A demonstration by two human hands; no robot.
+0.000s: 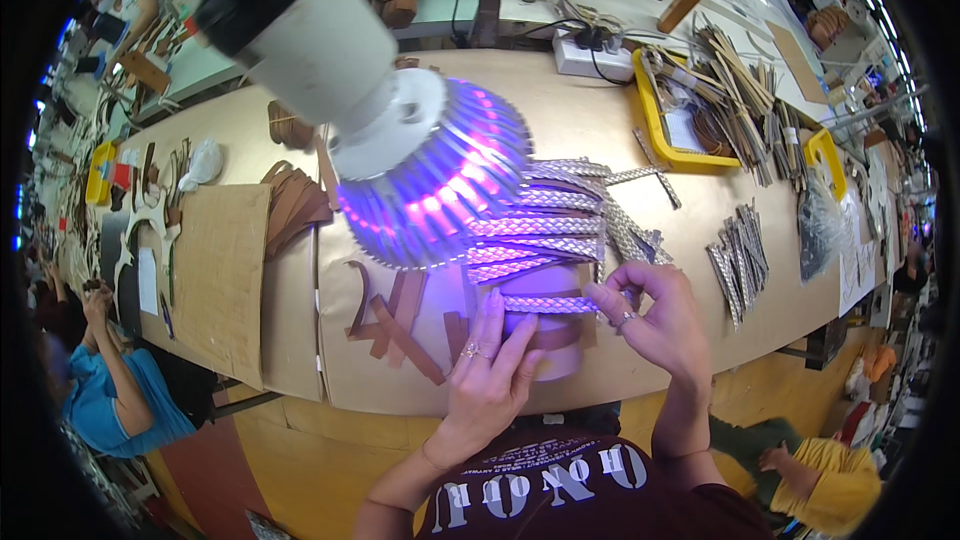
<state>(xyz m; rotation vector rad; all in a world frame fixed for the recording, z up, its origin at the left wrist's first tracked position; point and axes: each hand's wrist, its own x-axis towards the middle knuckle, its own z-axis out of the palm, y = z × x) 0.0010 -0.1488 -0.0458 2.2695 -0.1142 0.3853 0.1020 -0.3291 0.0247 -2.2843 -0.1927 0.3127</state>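
A braided strap, silvery and lit purple, lies crosswise over a pale rounded form near the table's front edge. My left hand rests at the strap's left end, fingers stretched and apart, their tips touching it. At the other end, my right hand pinches the strap between thumb and fingers; the very tip is hidden by them. Just beyond lie several more braided straps side by side, with loose ends hanging to the right. Below the strap, a brown band crosses the pale form.
A large lamp hangs over the table, hiding part of it. Brown leather strips lie to the left, near a brown board. At right are braided pieces and a yellow tray. Other people sit at both sides.
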